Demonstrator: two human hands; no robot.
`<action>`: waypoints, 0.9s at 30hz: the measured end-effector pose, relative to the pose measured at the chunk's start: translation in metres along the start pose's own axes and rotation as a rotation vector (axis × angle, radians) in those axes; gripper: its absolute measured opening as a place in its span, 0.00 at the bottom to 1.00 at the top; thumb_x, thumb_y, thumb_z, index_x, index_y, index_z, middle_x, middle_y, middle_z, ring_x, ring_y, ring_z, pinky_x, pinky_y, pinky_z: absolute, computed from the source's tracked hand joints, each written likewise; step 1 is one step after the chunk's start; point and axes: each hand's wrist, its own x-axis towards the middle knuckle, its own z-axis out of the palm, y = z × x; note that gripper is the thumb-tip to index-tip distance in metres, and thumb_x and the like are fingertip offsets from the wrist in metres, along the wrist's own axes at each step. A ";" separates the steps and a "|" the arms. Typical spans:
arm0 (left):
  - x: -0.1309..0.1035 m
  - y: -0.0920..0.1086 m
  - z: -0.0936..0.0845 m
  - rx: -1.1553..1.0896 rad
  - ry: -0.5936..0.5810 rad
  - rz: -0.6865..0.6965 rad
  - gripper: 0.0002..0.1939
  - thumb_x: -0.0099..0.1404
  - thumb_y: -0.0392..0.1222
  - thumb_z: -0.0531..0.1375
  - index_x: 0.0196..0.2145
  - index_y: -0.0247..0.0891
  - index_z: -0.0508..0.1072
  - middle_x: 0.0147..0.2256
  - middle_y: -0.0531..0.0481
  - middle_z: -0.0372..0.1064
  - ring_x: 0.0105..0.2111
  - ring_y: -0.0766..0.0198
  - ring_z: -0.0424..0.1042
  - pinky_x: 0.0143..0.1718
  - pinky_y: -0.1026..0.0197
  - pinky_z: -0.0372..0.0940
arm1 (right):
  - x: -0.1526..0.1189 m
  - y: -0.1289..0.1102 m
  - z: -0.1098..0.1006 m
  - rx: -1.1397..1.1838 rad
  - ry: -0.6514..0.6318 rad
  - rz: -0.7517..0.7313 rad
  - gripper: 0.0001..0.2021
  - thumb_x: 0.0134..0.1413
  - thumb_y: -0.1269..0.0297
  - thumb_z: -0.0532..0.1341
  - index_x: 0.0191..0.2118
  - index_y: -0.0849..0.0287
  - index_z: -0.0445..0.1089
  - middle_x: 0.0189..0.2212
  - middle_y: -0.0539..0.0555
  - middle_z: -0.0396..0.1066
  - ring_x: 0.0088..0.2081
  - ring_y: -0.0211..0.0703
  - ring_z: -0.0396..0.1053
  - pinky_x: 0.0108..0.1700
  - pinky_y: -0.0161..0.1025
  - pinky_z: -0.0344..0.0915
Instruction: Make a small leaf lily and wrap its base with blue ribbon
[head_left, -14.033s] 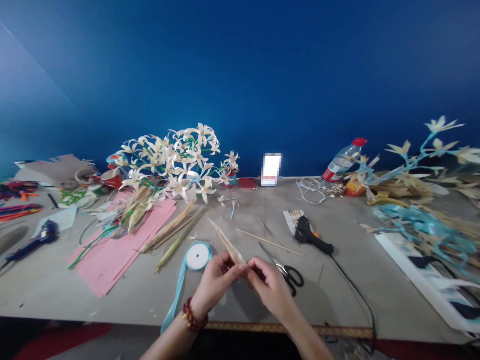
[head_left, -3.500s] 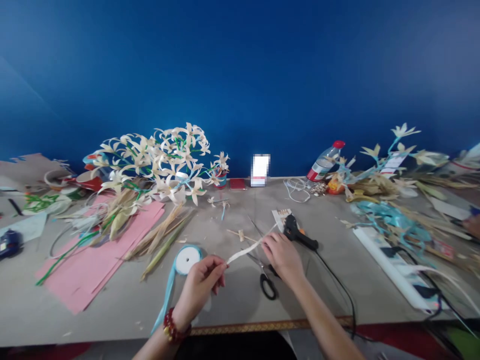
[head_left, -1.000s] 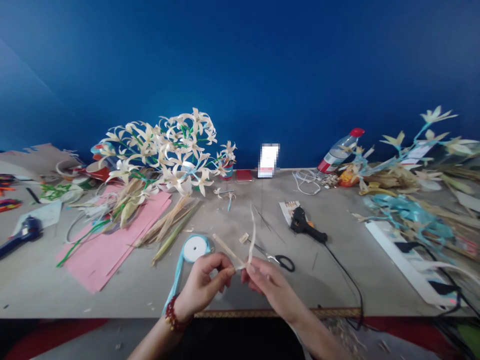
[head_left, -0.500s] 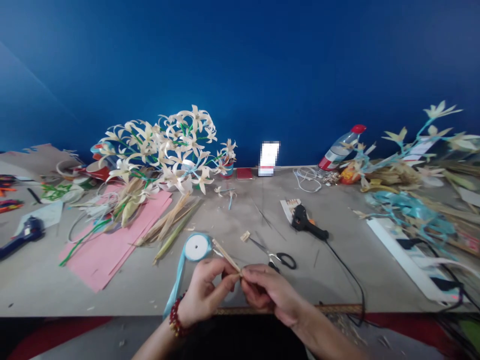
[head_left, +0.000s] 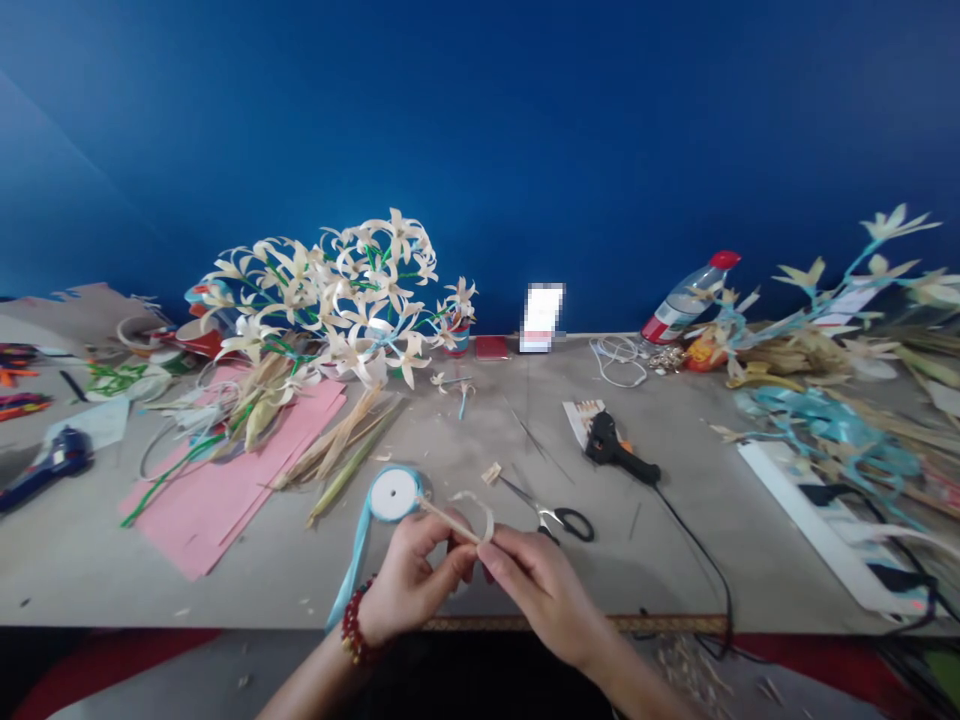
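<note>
Close to the table's front edge, my left hand (head_left: 420,580) pinches a thin, pale straight husk strip (head_left: 448,518) that slants up to the left. Fingertips of my right hand (head_left: 544,585) meet it at the strip's lower end and are closed on a curled, whitish petal-like strip (head_left: 489,520), which arcs up and to the left. Exactly how the two pieces join is hidden by the fingers. Just beyond my left hand lies a roll of light blue ribbon (head_left: 394,493), its tail hanging toward the edge. Scissors (head_left: 555,516) with black handles rest beyond my right hand.
A black glue gun (head_left: 619,450) with its cord lies right of the scissors, near a white power strip (head_left: 806,530). Pink paper (head_left: 187,530), dried husks (head_left: 345,440) and white flowers (head_left: 375,300) occupy the left. A tilted bottle (head_left: 686,298) stands at the back right.
A curled whitish strip now shows above my right fingers. The straight strip has tipped lower to the left, and my right hand has turned slightly. The view has shifted a little.
</note>
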 end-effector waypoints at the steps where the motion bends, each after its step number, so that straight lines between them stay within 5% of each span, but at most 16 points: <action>1: -0.001 0.001 0.000 0.002 -0.002 0.010 0.13 0.69 0.40 0.58 0.26 0.36 0.70 0.21 0.52 0.69 0.20 0.70 0.66 0.27 0.67 0.62 | 0.000 0.001 0.001 0.030 -0.012 0.024 0.22 0.67 0.48 0.52 0.30 0.59 0.69 0.22 0.47 0.59 0.26 0.36 0.57 0.30 0.34 0.52; 7: -0.006 0.000 -0.008 0.049 -0.053 0.064 0.11 0.68 0.38 0.58 0.27 0.35 0.72 0.21 0.51 0.69 0.23 0.67 0.68 0.30 0.66 0.62 | 0.003 0.000 0.003 0.479 -0.140 0.258 0.27 0.55 0.38 0.60 0.21 0.59 0.60 0.18 0.44 0.54 0.19 0.30 0.47 0.21 0.32 0.43; 13: -0.009 -0.008 -0.018 0.041 -0.090 0.122 0.08 0.67 0.36 0.59 0.30 0.36 0.73 0.21 0.51 0.70 0.24 0.67 0.68 0.30 0.66 0.62 | -0.001 0.000 0.000 0.760 -0.236 0.373 0.23 0.52 0.46 0.65 0.21 0.61 0.63 0.13 0.41 0.52 0.14 0.26 0.40 0.17 0.31 0.32; 19: -0.010 -0.027 -0.029 -0.101 -0.158 0.142 0.10 0.68 0.36 0.58 0.28 0.36 0.70 0.23 0.50 0.70 0.26 0.65 0.68 0.31 0.64 0.62 | -0.007 -0.001 -0.011 0.921 -0.287 0.331 0.22 0.56 0.50 0.64 0.21 0.61 0.63 0.10 0.39 0.48 0.13 0.25 0.38 0.15 0.28 0.34; 23: -0.014 -0.042 -0.033 -0.151 -0.191 0.147 0.09 0.68 0.37 0.58 0.29 0.36 0.71 0.24 0.50 0.69 0.27 0.65 0.68 0.31 0.63 0.61 | -0.012 0.008 -0.026 1.046 -0.444 0.313 0.22 0.60 0.52 0.61 0.21 0.60 0.61 0.10 0.37 0.44 0.12 0.26 0.36 0.14 0.26 0.36; 25: -0.016 -0.047 -0.032 -0.194 -0.170 0.124 0.10 0.68 0.39 0.59 0.28 0.36 0.70 0.23 0.50 0.68 0.26 0.65 0.67 0.31 0.63 0.61 | -0.013 0.014 -0.034 1.165 -0.518 0.243 0.23 0.63 0.50 0.58 0.21 0.58 0.59 0.10 0.37 0.42 0.12 0.26 0.34 0.13 0.26 0.38; 27: -0.019 -0.049 -0.029 -0.254 -0.105 0.062 0.12 0.68 0.41 0.59 0.27 0.36 0.69 0.21 0.51 0.67 0.23 0.66 0.66 0.28 0.64 0.61 | -0.012 0.020 -0.040 1.214 -0.451 0.138 0.26 0.63 0.42 0.55 0.21 0.57 0.57 0.10 0.37 0.41 0.12 0.27 0.32 0.14 0.26 0.38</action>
